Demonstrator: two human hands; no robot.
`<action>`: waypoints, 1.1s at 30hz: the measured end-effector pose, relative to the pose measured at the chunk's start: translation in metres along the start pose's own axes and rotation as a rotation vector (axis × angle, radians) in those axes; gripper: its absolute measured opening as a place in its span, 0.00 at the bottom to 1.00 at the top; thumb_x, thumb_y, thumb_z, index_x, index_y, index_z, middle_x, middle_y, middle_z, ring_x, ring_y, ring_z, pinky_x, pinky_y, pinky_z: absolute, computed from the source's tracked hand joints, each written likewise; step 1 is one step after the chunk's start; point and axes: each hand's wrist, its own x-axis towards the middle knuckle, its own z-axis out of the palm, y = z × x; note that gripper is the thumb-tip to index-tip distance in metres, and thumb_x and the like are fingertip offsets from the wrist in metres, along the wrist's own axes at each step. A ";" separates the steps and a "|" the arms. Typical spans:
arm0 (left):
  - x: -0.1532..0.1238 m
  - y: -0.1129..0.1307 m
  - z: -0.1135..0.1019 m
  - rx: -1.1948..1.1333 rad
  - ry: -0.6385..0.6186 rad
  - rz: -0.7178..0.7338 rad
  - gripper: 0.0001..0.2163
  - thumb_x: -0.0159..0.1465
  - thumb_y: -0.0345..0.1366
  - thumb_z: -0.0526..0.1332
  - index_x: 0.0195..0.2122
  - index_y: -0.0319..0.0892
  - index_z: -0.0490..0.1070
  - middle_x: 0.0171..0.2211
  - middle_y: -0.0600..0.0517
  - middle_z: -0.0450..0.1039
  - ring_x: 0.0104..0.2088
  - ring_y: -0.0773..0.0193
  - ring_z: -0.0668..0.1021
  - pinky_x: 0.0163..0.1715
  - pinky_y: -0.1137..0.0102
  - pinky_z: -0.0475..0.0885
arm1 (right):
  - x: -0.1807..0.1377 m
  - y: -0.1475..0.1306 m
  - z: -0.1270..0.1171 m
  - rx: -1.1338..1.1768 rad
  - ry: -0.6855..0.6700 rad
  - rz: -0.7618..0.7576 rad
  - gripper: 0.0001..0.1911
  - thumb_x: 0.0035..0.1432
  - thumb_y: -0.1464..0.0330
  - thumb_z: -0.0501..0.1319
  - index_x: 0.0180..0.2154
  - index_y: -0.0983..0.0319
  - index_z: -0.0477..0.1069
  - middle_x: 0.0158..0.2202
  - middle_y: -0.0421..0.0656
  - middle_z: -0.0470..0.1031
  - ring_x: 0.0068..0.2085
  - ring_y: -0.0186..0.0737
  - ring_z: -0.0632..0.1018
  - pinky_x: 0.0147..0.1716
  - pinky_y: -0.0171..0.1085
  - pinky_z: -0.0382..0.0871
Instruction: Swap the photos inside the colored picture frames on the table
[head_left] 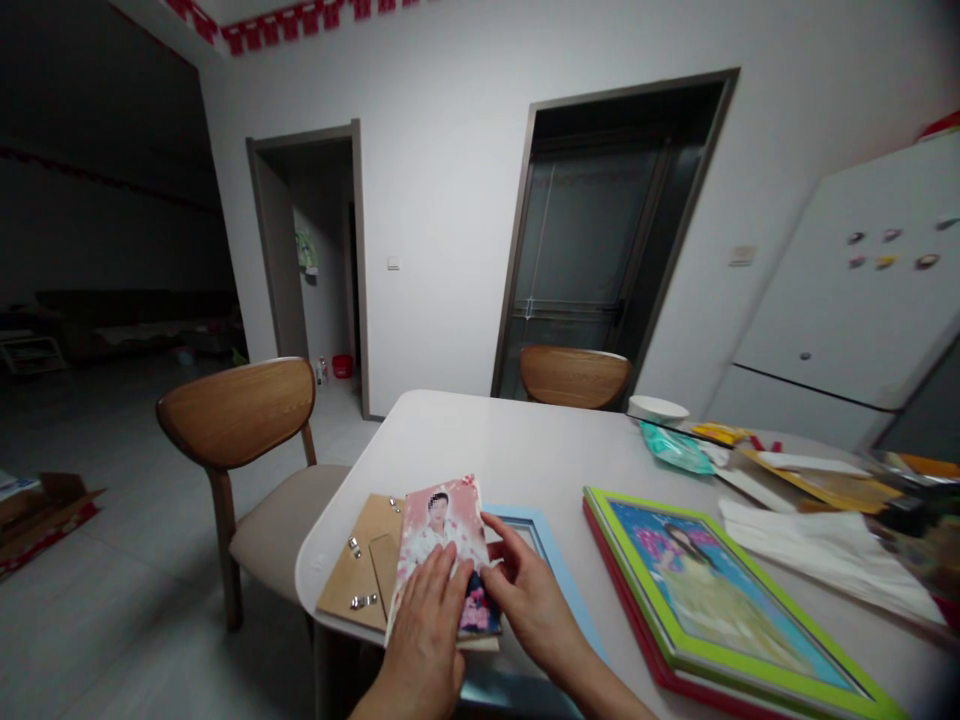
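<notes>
A pink-toned portrait photo (442,530) lies on the white table (525,450), partly over a light blue picture frame (551,570). My left hand (427,630) rests flat on the photo's lower part, fingers stretched forward. My right hand (529,590) touches the photo's right edge with thumb and fingers curled at it. A brown frame backing board (352,570) with metal clips lies just left of the photo.
A green-framed picture (720,590) is stacked on a red frame (637,620) to the right. White paper (817,550), a teal packet (675,448), a white bowl (658,408) and clutter fill the far right. Wooden chairs (240,420) stand left and behind the table.
</notes>
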 end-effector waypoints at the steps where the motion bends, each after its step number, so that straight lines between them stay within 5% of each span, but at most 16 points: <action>1: 0.000 -0.002 0.001 -0.041 0.045 0.040 0.36 0.39 0.20 0.49 0.54 0.39 0.56 0.56 0.46 0.53 0.56 0.54 0.55 0.54 0.55 0.53 | 0.000 0.001 0.000 0.032 -0.009 0.008 0.26 0.48 0.69 0.53 0.51 0.63 0.55 0.29 0.38 0.68 0.23 0.29 0.68 0.23 0.31 0.64; 5: 0.004 -0.003 -0.011 -0.338 0.270 0.041 0.23 0.52 0.23 0.48 0.50 0.42 0.62 0.49 0.48 0.65 0.50 0.59 0.66 0.51 0.61 0.60 | 0.003 0.012 -0.006 0.105 0.046 0.044 0.27 0.50 0.60 0.53 0.51 0.63 0.54 0.30 0.40 0.67 0.24 0.31 0.70 0.20 0.32 0.64; 10: 0.015 0.015 -0.031 -0.885 0.499 -0.339 0.14 0.58 0.38 0.53 0.42 0.37 0.68 0.37 0.46 0.74 0.41 0.55 0.74 0.42 0.63 0.68 | 0.002 0.027 -0.017 0.154 0.110 0.278 0.24 0.47 0.60 0.57 0.46 0.64 0.60 0.33 0.44 0.70 0.28 0.34 0.73 0.25 0.34 0.67; 15: 0.016 0.034 -0.023 -1.184 0.422 -0.398 0.19 0.52 0.43 0.60 0.42 0.37 0.68 0.38 0.47 0.74 0.41 0.56 0.73 0.43 0.66 0.67 | 0.001 0.015 -0.016 0.491 0.030 0.218 0.21 0.49 0.60 0.54 0.45 0.62 0.61 0.36 0.44 0.73 0.31 0.36 0.74 0.28 0.34 0.67; 18: 0.010 0.032 -0.015 -1.102 0.256 -0.334 0.21 0.52 0.42 0.59 0.45 0.37 0.65 0.41 0.45 0.72 0.44 0.56 0.71 0.44 0.67 0.66 | 0.005 0.009 -0.028 0.469 0.111 0.187 0.22 0.48 0.63 0.54 0.47 0.62 0.60 0.33 0.44 0.75 0.30 0.39 0.75 0.28 0.35 0.68; 23: 0.001 0.016 -0.010 -0.755 0.207 -0.329 0.25 0.54 0.37 0.56 0.53 0.36 0.53 0.50 0.42 0.63 0.50 0.57 0.65 0.49 0.65 0.60 | 0.012 0.021 -0.063 0.123 0.159 0.264 0.27 0.47 0.67 0.50 0.51 0.64 0.56 0.27 0.42 0.76 0.25 0.39 0.75 0.22 0.34 0.66; 29: -0.005 0.017 -0.004 -0.301 -0.131 -0.192 0.23 0.48 0.30 0.59 0.47 0.35 0.62 0.53 0.40 0.57 0.54 0.53 0.59 0.54 0.59 0.53 | 0.015 0.041 -0.079 -0.463 0.082 0.261 0.26 0.48 0.70 0.45 0.51 0.68 0.57 0.24 0.43 0.75 0.23 0.38 0.74 0.21 0.32 0.62; 33: -0.004 0.019 -0.001 -0.156 -0.199 -0.109 0.23 0.48 0.31 0.59 0.47 0.30 0.62 0.54 0.37 0.57 0.55 0.52 0.57 0.54 0.59 0.52 | 0.020 0.043 -0.077 -0.756 0.046 0.147 0.23 0.48 0.71 0.46 0.48 0.68 0.61 0.31 0.46 0.76 0.29 0.37 0.75 0.27 0.31 0.62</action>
